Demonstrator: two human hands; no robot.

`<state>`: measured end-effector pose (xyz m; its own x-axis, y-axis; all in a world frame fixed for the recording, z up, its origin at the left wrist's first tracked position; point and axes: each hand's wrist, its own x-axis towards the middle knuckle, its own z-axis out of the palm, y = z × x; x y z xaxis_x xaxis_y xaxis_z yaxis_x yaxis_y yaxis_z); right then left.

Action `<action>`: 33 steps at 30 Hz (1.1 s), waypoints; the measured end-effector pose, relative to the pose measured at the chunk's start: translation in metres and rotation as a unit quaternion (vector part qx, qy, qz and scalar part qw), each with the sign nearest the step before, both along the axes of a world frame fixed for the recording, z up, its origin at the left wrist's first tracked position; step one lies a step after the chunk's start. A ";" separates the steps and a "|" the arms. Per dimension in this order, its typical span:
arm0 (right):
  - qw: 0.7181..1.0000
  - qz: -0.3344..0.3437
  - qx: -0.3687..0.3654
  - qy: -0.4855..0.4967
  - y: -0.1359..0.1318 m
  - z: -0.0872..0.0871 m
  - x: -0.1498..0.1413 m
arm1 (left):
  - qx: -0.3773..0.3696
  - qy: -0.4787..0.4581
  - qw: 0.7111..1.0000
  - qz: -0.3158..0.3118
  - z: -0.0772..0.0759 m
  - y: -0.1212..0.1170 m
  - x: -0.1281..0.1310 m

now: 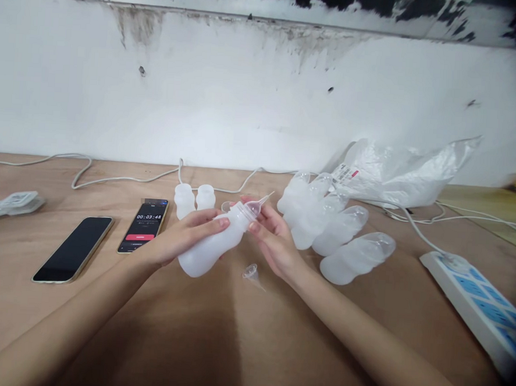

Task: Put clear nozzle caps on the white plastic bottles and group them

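My left hand point(198, 233) is wrapped round a translucent white plastic squeeze bottle point(206, 251), tilted with its neck up to the right. At the bottle's mouth, the fingers of my right hand point(275, 235) are closed on a clear pointed nozzle point(255, 205), whose thin tip points up and right. Whether the nozzle is seated on the neck I cannot tell. Below my right hand, another small clear nozzle point(252, 272) lies on the wooden table. Two uncapped white bottles point(184, 200) stand behind my left hand. A clear round piece beside the neck is partly hidden.
Several bottles with clear domed tops point(354, 258) stand to the right. Behind them lies a clear plastic bag point(399, 172). A power strip point(474, 305) is at far right, with white cables along the wall. Two phones point(74, 249) and a white plastic item point(12, 204) lie left.
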<state>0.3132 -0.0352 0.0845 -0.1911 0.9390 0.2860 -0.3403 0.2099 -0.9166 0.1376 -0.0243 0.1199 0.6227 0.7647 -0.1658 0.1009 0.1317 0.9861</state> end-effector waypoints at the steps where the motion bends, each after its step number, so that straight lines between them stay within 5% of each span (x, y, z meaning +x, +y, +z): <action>1: 1.000 -0.003 -0.001 0.000 0.000 -0.001 0.000 | 0.029 0.011 1.000 0.001 0.001 0.000 0.000; 7: 1.000 -0.006 -0.007 0.018 0.002 -0.001 0.000 | 0.243 0.074 0.967 0.030 0.001 0.001 0.000; 15: 0.999 -0.014 -0.010 0.042 0.001 -0.002 -0.003 | 0.290 0.107 0.949 0.057 -0.001 -0.002 0.002; 25: 0.994 -0.100 -0.042 0.033 0.001 -0.005 -0.008 | 0.414 0.213 0.874 0.136 -0.006 -0.008 0.006; 31: 0.995 -0.091 -0.036 0.022 0.000 -0.004 -0.007 | 0.322 0.165 0.927 0.096 -0.001 -0.008 0.007; 33: 0.995 -0.095 -0.034 0.008 0.000 -0.004 -0.007 | 0.325 0.171 0.925 0.099 0.000 -0.008 0.007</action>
<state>0.3066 -0.0351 0.0808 -0.0043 0.9751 0.2218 -0.3148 0.2092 -0.9258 0.1443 -0.0327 0.1201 0.4553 0.8656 0.2084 0.4585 -0.4286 0.7785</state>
